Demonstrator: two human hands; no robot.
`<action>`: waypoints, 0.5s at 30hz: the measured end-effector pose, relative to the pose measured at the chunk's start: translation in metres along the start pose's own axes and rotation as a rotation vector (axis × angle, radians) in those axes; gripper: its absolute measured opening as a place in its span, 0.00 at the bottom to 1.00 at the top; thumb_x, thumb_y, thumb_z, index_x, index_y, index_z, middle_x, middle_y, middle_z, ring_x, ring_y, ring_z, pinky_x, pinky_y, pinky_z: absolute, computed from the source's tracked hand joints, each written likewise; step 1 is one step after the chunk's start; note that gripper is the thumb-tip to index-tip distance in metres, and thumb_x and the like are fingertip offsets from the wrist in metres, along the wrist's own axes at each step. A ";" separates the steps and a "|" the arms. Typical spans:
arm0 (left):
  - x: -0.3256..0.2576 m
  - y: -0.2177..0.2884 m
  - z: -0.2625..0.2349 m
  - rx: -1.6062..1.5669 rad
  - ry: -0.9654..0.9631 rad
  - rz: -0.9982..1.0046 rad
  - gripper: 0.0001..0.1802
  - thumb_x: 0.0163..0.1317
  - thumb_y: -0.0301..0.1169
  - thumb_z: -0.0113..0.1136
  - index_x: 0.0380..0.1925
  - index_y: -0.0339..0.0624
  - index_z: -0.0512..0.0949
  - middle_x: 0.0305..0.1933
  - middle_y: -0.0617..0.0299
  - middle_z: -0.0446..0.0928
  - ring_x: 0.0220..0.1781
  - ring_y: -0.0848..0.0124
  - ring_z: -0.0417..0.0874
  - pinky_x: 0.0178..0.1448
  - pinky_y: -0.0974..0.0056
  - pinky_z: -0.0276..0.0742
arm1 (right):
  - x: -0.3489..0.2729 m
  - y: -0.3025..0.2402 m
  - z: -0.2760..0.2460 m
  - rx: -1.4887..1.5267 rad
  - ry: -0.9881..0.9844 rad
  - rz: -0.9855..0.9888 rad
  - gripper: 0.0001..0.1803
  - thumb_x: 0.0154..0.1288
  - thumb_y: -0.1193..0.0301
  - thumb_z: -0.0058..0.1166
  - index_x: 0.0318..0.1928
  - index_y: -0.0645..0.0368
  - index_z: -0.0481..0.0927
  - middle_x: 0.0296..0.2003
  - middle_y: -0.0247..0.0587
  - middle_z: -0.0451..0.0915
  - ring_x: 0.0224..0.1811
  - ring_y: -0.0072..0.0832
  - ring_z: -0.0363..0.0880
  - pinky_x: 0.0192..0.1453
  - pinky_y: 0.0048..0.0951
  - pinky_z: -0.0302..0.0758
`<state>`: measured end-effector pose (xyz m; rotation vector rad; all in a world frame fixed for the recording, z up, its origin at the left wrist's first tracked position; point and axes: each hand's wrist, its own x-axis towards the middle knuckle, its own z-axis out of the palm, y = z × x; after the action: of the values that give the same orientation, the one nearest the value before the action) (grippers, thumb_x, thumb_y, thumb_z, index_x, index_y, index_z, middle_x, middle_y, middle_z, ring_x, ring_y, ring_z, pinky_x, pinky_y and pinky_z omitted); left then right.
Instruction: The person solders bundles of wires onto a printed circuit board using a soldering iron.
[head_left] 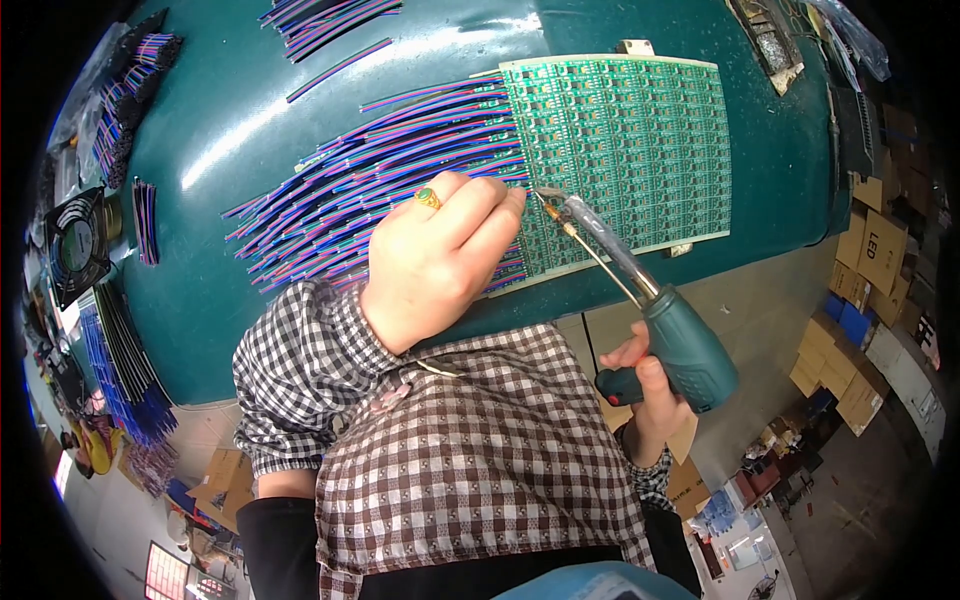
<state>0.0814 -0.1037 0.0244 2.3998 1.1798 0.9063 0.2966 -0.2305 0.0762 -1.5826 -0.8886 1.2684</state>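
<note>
A green panel of small circuit boards (640, 150) lies on the table, with rows of blue, pink and black wires (370, 165) running out from its left edge. Over that edge my left hand (440, 255), with a ring on one finger, has its fingers pinched together at the wire ends. The hand hides whatever lies between the fingertips, probably a wire end. My right hand (655, 385) grips the handle of a dark green soldering gun (690, 345). Its metal tip (545, 200) points at the board just right of my left fingertips; contact cannot be made out.
Loose wire bundles lie at the top (325, 25) and left (146, 222) of the green table mat (430, 60). A black fan (78, 245) stands at the left edge. A worn metal tray (768, 45) sits at the far right. Cardboard boxes (870, 250) stand beyond the table.
</note>
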 end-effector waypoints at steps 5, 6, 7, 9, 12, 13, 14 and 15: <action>0.001 0.001 0.001 0.000 0.001 0.001 0.11 0.46 0.19 0.64 0.33 0.34 0.81 0.32 0.59 0.77 0.29 0.66 0.78 0.31 0.66 0.74 | 0.000 0.000 0.000 0.002 -0.006 0.003 0.23 0.63 0.68 0.54 0.51 0.76 0.71 0.28 0.44 0.74 0.31 0.33 0.77 0.38 0.36 0.81; 0.001 0.001 0.001 0.002 0.004 0.000 0.11 0.46 0.19 0.64 0.33 0.34 0.81 0.32 0.59 0.77 0.29 0.66 0.78 0.31 0.66 0.74 | 0.000 0.000 0.001 -0.003 -0.012 -0.002 0.23 0.63 0.68 0.54 0.51 0.76 0.71 0.28 0.44 0.74 0.30 0.33 0.77 0.38 0.36 0.81; 0.000 0.001 0.001 0.005 0.007 -0.001 0.11 0.46 0.19 0.64 0.33 0.34 0.81 0.32 0.59 0.77 0.29 0.66 0.78 0.31 0.66 0.74 | 0.000 0.000 0.001 -0.003 -0.013 -0.002 0.23 0.63 0.68 0.54 0.51 0.76 0.71 0.28 0.44 0.74 0.30 0.33 0.77 0.38 0.36 0.81; 0.000 0.001 0.001 0.006 0.005 -0.003 0.11 0.46 0.19 0.64 0.33 0.34 0.81 0.32 0.59 0.77 0.29 0.66 0.78 0.31 0.66 0.75 | -0.001 0.001 0.001 -0.004 0.010 0.003 0.23 0.63 0.68 0.54 0.50 0.75 0.71 0.28 0.44 0.74 0.30 0.33 0.77 0.38 0.36 0.81; -0.002 -0.005 0.006 0.044 0.035 0.038 0.12 0.46 0.23 0.62 0.34 0.37 0.80 0.32 0.62 0.75 0.29 0.69 0.76 0.30 0.68 0.74 | -0.002 0.002 -0.001 0.010 0.040 -0.002 0.23 0.63 0.67 0.55 0.50 0.76 0.71 0.27 0.43 0.74 0.30 0.33 0.77 0.38 0.37 0.81; -0.003 -0.007 0.008 0.080 0.067 0.081 0.14 0.45 0.26 0.60 0.35 0.40 0.79 0.32 0.65 0.73 0.30 0.72 0.75 0.28 0.69 0.73 | -0.002 0.003 -0.002 0.010 0.040 -0.002 0.23 0.63 0.67 0.55 0.50 0.76 0.71 0.27 0.43 0.74 0.30 0.33 0.77 0.38 0.37 0.81; -0.004 -0.007 0.008 0.081 0.068 0.080 0.14 0.45 0.26 0.60 0.35 0.40 0.79 0.32 0.65 0.73 0.30 0.72 0.75 0.28 0.69 0.73 | -0.002 0.003 -0.002 0.018 0.035 -0.011 0.24 0.63 0.67 0.55 0.51 0.76 0.70 0.28 0.45 0.75 0.31 0.34 0.78 0.38 0.37 0.82; -0.004 -0.007 0.008 0.083 0.064 0.080 0.13 0.45 0.26 0.60 0.35 0.40 0.79 0.32 0.65 0.73 0.30 0.72 0.75 0.28 0.69 0.73 | -0.002 0.003 -0.003 0.026 0.032 -0.019 0.24 0.63 0.66 0.55 0.51 0.76 0.70 0.29 0.46 0.76 0.32 0.35 0.79 0.38 0.36 0.82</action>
<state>0.0808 -0.1025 0.0134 2.5176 1.1737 0.9833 0.2989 -0.2340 0.0739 -1.5668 -0.8622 1.2336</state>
